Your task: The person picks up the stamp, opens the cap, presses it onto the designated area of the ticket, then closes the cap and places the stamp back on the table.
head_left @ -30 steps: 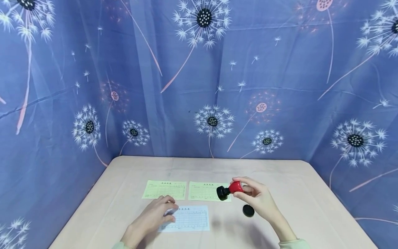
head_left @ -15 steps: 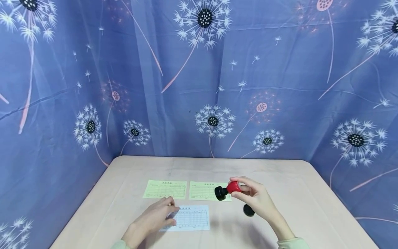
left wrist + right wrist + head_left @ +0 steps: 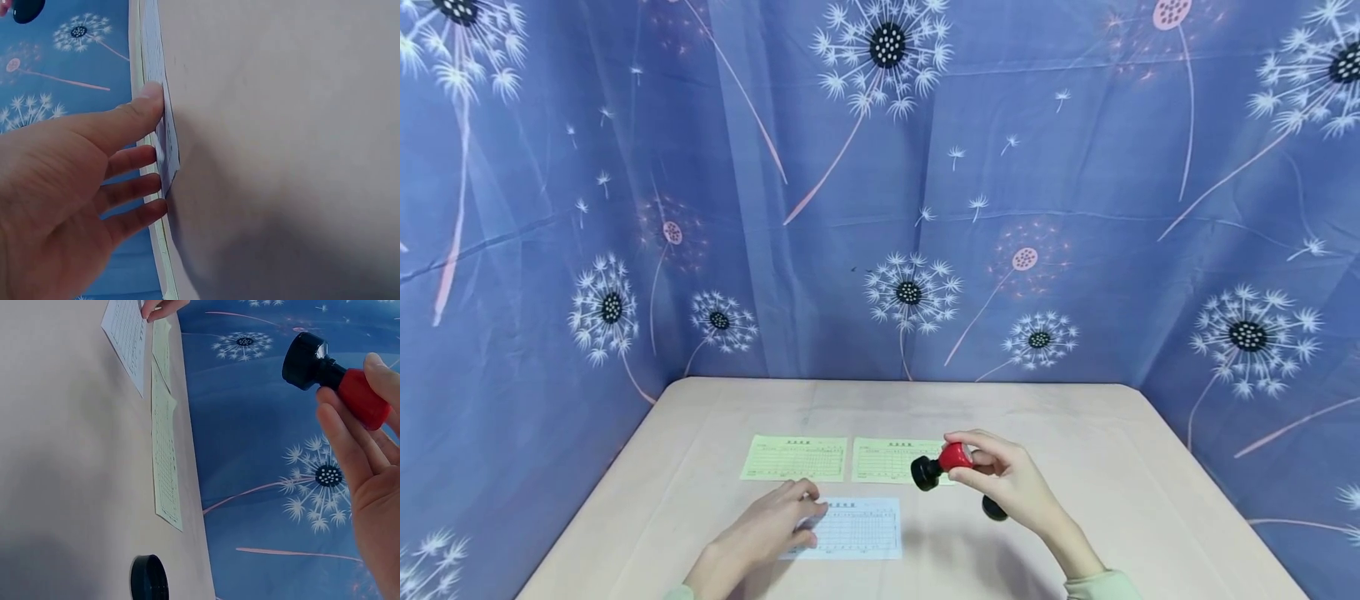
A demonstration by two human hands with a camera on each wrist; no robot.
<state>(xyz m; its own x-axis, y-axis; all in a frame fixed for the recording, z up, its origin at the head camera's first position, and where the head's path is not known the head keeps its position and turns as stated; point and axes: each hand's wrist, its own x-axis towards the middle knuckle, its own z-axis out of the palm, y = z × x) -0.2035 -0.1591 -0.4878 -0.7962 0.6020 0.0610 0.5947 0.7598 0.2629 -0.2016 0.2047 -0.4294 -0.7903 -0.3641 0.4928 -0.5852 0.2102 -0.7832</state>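
Note:
My right hand [image 3: 1011, 479] pinches the red handle of a black-headed stamp [image 3: 955, 457] above the table; its black head points left in the head view. In the right wrist view the stamp [image 3: 365, 397] is tilted, held between thumb and fingers. My left hand [image 3: 767, 525] rests on the left part of a bluish-white printed form [image 3: 868, 529], its fingers spread and slightly bent. The left wrist view has that hand's [image 3: 75, 175] thumb and fingertips at the form's [image 3: 167, 140] edge. Beneath my right hand lies a round black cap [image 3: 994, 507], partly covered in the head view.
Two green printed forms lie side by side behind the white one: a left form [image 3: 795, 460] and a right form [image 3: 887, 462], partly behind the stamp. The pale table [image 3: 647, 500] ends at a blue dandelion-print curtain [image 3: 820, 317] at the back and sides.
My right hand has shifted slightly left and a little down with the stamp, which covers a bit more of the right green form. My left hand stays on the white form.

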